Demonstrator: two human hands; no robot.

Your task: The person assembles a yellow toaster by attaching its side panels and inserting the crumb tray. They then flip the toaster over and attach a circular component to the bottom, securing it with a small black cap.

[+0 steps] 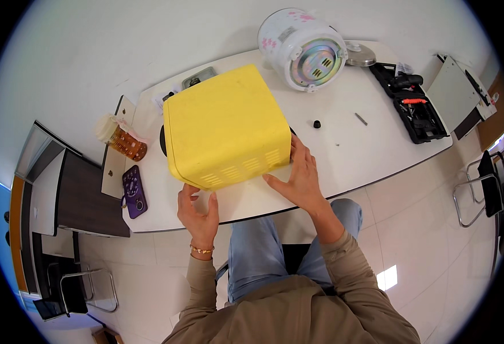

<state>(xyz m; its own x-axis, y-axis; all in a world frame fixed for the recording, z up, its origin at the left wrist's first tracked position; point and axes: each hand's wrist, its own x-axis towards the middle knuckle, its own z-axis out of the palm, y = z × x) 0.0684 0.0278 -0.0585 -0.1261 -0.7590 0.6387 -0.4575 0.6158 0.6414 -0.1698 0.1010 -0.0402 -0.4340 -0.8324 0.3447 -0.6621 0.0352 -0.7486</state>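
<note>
Bright, even light, soft shadows, sharp centre, strong fisheye bending at edges.

This looks like an office room. It has a white worktop (344,155), a tiled floor (418,229) and metal chairs (481,189). A black tool case (412,109) lies open.

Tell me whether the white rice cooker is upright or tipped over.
Tipped over: the rice cooker lies on its side on the table, its round metal base facing the camera.

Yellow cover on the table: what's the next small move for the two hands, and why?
Probably close both hands on the near edge of the yellow cover. The right hand lies flat against its near right corner, the left hand sits open just below the slotted edge; neither grips it yet.
</note>
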